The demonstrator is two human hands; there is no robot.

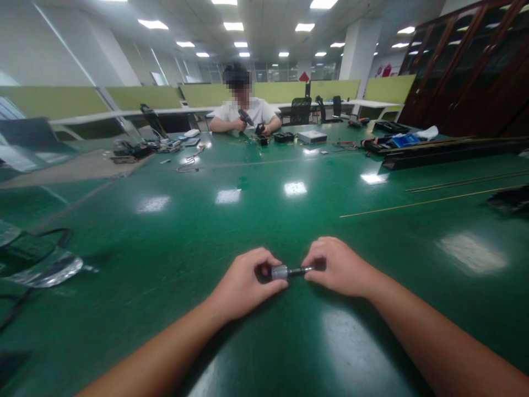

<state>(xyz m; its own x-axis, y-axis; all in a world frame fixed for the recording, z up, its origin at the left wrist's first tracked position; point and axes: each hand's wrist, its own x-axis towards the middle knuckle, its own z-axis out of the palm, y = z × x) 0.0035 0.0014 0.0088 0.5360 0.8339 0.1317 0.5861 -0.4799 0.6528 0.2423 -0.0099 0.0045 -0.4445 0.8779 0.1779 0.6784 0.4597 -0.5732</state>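
Observation:
Low over the green tabletop, a short rod-shaped tool [294, 272] lies level between my two hands. Its left part is a thick silver-grey ribbed cylinder, followed by a thin black shaft and a shiny metal tip; its exact kind is unclear. My left hand [253, 280] grips the thick cylinder between thumb and fingers. On the other side, my right hand [336, 266] pinches the metal tip, and the fingertips cover its end.
Across the green table [198, 220] sits a person [248, 113] holding a dark power tool. Electronic parts [132, 150] lie at the far left, and clear plastic wrapping [45, 264] nearer. Thin rods [413, 206], a black channel bar [438, 154] and a blue item [407, 140] are right.

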